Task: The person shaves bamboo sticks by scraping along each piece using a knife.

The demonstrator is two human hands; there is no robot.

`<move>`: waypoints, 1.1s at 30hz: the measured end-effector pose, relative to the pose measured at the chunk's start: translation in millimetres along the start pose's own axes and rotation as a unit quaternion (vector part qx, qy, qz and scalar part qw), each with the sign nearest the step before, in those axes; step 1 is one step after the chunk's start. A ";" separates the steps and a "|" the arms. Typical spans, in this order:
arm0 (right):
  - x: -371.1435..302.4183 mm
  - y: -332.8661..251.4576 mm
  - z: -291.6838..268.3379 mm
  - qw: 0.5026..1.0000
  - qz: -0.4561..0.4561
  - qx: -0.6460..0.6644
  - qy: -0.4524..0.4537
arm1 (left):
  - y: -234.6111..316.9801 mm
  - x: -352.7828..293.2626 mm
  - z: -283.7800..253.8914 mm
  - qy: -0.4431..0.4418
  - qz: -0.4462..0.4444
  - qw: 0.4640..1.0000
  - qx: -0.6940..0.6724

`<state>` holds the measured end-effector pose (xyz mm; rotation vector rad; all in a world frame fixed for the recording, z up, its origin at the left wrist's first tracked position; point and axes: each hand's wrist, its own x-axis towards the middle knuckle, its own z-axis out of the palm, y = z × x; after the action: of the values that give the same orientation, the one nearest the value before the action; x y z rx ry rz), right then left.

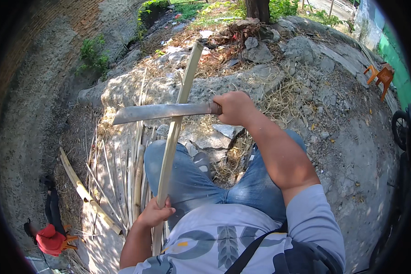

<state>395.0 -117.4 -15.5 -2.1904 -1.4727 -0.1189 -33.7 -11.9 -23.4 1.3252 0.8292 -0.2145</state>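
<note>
My left hand (155,212) is closed around the lower part of a long, pale split bamboo strip (172,141). The strip slants up and away over my left thigh, its far end pointing toward the tree. In my right hand (235,108) is the handle of a machete (164,112). Its broad steel blade points left and lies across the strip, about midway along it. Whether the edge has bitten into the bamboo cannot be told from here.
Several bamboo strips (134,182) lie on the ground at my left, beside a wider split bamboo piece (84,194). A person in red (50,239) sits at the lower left. Ahead are rocks (258,52) and a tree trunk (257,10). An orange chair (382,78) stands far right.
</note>
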 end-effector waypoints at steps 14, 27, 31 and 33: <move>1.4 34.2 -18.2 0.997 0.046 0.060 0.000 | 7.9 -33.6 -8.6 0.022 0.020 0.993 0.117; -5.5 -32.6 6.7 0.982 -0.187 -0.016 -0.024 | 1.7 -23.0 4.2 0.053 0.010 0.994 0.097; 2.1 -9.4 -1.4 0.975 -0.207 -0.027 0.073 | 1.6 -27.3 3.5 0.047 0.013 0.994 0.099; 4.6 19.2 -8.7 0.985 -0.151 -0.019 0.084 | 3.5 -33.1 -1.7 -0.009 0.018 0.997 0.080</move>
<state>415.6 -123.0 -13.1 -1.9175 -1.7056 -0.4261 -55.7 -19.7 0.5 1.4840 0.7852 -0.2681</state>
